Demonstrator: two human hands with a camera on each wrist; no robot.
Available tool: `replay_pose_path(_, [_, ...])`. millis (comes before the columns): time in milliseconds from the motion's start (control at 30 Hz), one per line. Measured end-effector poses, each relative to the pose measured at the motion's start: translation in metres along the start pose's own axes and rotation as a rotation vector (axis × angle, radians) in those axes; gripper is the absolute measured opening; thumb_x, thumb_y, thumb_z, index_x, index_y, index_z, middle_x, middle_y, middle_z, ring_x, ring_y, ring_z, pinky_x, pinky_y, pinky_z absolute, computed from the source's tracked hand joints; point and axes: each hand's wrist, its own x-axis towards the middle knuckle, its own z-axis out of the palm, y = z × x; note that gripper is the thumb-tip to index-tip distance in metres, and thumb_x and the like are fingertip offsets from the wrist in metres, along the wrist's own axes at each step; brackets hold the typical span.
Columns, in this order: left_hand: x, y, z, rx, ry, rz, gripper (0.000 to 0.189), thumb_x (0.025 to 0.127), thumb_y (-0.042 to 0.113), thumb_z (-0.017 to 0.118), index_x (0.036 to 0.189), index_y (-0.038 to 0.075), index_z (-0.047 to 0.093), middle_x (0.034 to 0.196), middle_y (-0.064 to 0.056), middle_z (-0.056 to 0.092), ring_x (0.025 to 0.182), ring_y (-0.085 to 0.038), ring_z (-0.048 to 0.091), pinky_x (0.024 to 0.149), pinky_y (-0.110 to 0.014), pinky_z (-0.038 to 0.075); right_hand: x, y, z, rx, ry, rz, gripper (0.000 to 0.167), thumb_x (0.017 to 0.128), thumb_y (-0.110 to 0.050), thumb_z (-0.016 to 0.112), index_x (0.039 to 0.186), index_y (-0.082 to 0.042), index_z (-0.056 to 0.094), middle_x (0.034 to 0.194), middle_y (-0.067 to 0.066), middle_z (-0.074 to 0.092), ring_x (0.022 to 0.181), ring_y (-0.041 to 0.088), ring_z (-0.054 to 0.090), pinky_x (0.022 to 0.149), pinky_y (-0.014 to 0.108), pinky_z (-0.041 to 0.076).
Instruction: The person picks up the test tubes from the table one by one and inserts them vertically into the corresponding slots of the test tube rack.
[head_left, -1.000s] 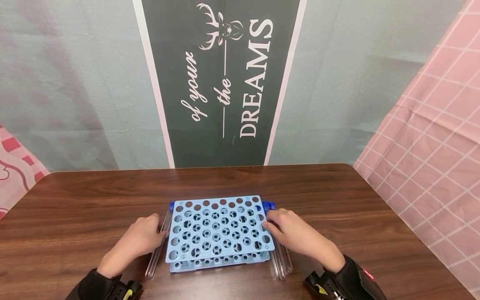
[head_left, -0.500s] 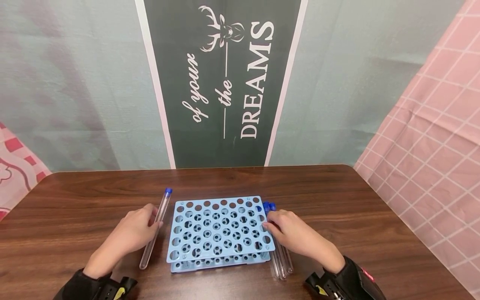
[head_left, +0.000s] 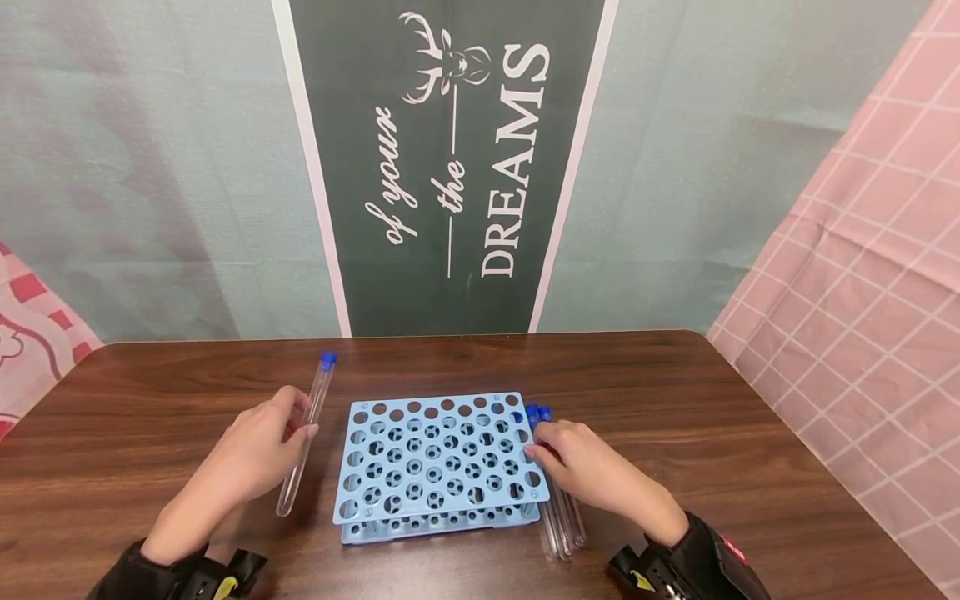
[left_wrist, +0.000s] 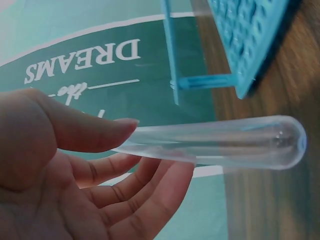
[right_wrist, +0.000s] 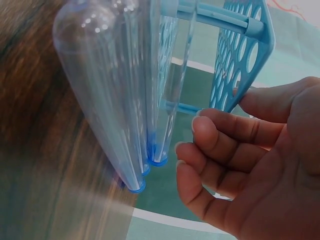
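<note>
In the head view my left hand (head_left: 258, 450) holds a clear test tube (head_left: 318, 390) with a blue cap, thumb on one side and fingers on the other. The tube slants, cap end away from me, and its rounded end shows bare in the left wrist view. A light-blue test tube rack (head_left: 442, 458) stands in the middle of the table. At its right edge my right hand (head_left: 581, 460) pinches the top plate between thumb and forefinger; the other fingers curl loosely below, as the right wrist view shows.
Several blue-capped test tubes (head_left: 557, 529) lie side by side along the rack's right side, partly hidden under the right hand. The brown wooden table (head_left: 637, 375) ends at a printed cloth (head_left: 645, 208) behind. Pink checked cloth (head_left: 870, 350) hangs at the right.
My left hand has drawn the test tube away from the rack's left side, leftward and towards the back of the table. The right hand stays on the rack, which has barely moved.
</note>
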Motion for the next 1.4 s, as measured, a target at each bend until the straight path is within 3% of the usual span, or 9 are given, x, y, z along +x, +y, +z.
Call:
replay_pose_path(333, [-0.004,0.012,-0.007,-0.058,0.116,0.084,0.022,0.085,0.005,0.061,0.101,-0.001,0.048,0.080,-0.004,0.060,0.071,-0.018,0.056,0.060,-0.037,0.045,-0.001,0.001,0.002,0.003,0.002,-0.002,0.020,0.091,-0.011,0.055,0.073,-0.011,0.048,0.062,-0.008,0.035,0.056,0.003,0.035,0.050,0.020,0.034])
replay_pose_path(733, [0.001,0.026,-0.011,-0.112,0.226,0.164,0.024,0.084,0.001,0.062,0.103,0.000,0.048,0.083,-0.007,0.057,0.075,-0.021,0.057,0.062,-0.038,0.047,-0.002,0.001,0.002,0.011,-0.003,0.000,0.020,0.091,-0.011,0.055,0.073,-0.011,0.048,0.061,-0.008,0.034,0.055,0.003,0.035,0.050,0.021,0.034])
replay_pose_path(1167, [0.003,0.034,-0.013,-0.154,0.309,0.164,0.020,0.085,0.000,0.060,0.102,0.001,0.048,0.085,-0.008,0.056,0.076,-0.020,0.056,0.066,-0.039,0.049,-0.002,0.000,0.002,0.004,0.002,-0.002,0.020,0.091,-0.011,0.055,0.073,-0.011,0.048,0.061,-0.008,0.035,0.055,0.003,0.035,0.049,0.020,0.034])
replay_pose_path(1400, [0.004,0.037,-0.011,-0.150,0.361,0.167,0.021,0.086,0.001,0.060,0.103,0.002,0.048,0.087,-0.008,0.056,0.078,-0.020,0.053,0.064,-0.033,0.045,-0.003,0.000,0.002,0.002,0.000,-0.001,0.021,0.091,-0.011,0.055,0.072,-0.011,0.048,0.061,-0.008,0.034,0.055,0.003,0.035,0.050,0.021,0.034])
